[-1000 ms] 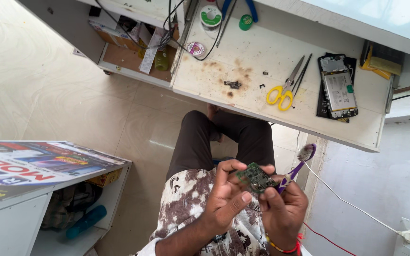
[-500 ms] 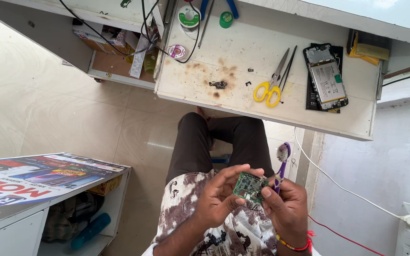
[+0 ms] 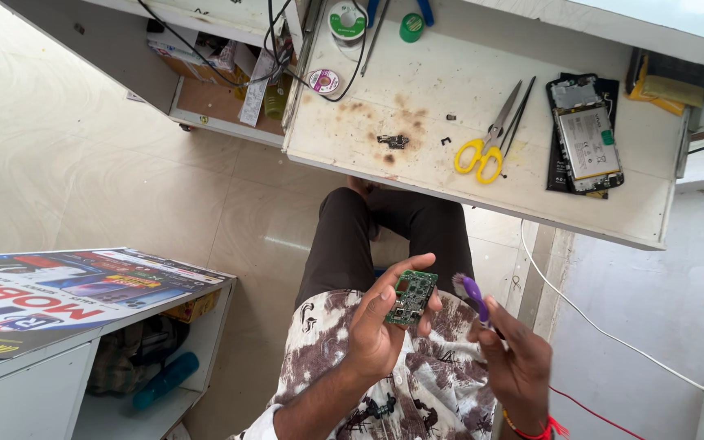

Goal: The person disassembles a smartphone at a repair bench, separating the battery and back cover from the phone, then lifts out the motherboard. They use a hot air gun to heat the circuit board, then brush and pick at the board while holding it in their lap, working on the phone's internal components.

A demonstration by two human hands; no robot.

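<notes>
Two hands meet low in the frame, just right of centre: the left hand (image 3: 380,326) has its fingers curled round a small green circuit board (image 3: 411,297), pinching it by the edges between thumb and fingertips so the component side faces up, while the right hand (image 3: 515,358) is closed round the purple handle of a small brush (image 3: 470,292), whose pale bristles sit just beside the board's right edge. Compared with half a second ago, the board has been turned more upright and lifted clear of the right hand, and the brush, which then stood behind the board with its head pointing up, now lies angled with its bristle end towards the board; whether the bristles touch it cannot be told. That change reads, in my judgement, as the brush being brought to bear on the board's face, so cleaning is at hand rather than finished. In the upper half of the frame the stained white workbench (image 3: 450,175) carries yellow-handled scissors (image 3: 486,147), an opened phone (image 3: 584,134) with its insides showing at upper right, and a solder spool (image 3: 346,18) at the top edge, all well apart from the hands.
</notes>
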